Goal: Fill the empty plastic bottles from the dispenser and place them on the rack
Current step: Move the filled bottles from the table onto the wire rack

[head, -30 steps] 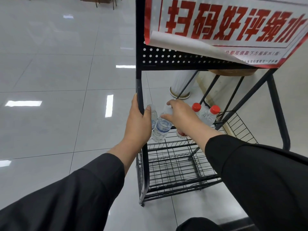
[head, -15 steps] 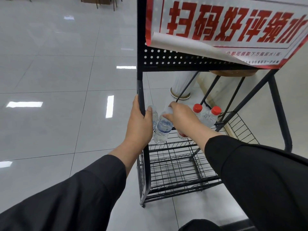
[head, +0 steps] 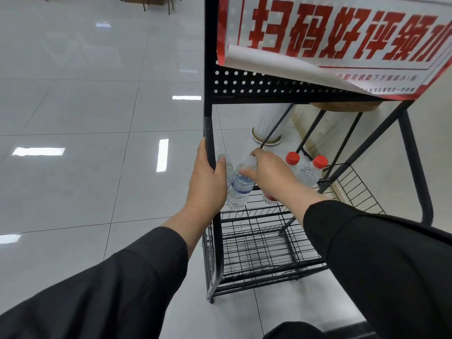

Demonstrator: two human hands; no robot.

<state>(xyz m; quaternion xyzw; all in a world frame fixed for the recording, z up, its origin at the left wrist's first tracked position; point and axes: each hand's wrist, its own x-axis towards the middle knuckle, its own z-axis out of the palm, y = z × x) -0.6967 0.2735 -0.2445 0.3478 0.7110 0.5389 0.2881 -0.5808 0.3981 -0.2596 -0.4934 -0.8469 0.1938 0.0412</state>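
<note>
A: What's the room like?

B: Glossy pale floor tiles (head: 80, 113) with ceiling lights mirrored in them. A black metal rack (head: 247, 92) stands on that floor, with a perforated panel up top and a red-and-white sign (head: 342, 37) curling off it. A white round column base (head: 269, 128) sits behind.

A: And the hands?

B: The left hand (head: 208, 184) is wrapped around the rack's front upright post, thumb on the inner side. The right hand (head: 269, 172) has its fingers curled round the neck and shoulder of a clear bottle (head: 241, 189).

A: How does that bottle look?

B: Transparent, ribbed, a white and blue label band, a pale cap. It seems full, though I cannot be sure.

A: Which way does it point?

B: Long axis near upright, cap tilted up and away from the person, base down at the wire shelf (head: 256, 231) just under the grip.

A: Anything close by?

B: Another pale-capped bottle (head: 226, 165) just left of the grip, against the left thumb. Two red-capped bottles (head: 310, 170) stand right of the grip, partly behind the wrist.
</note>
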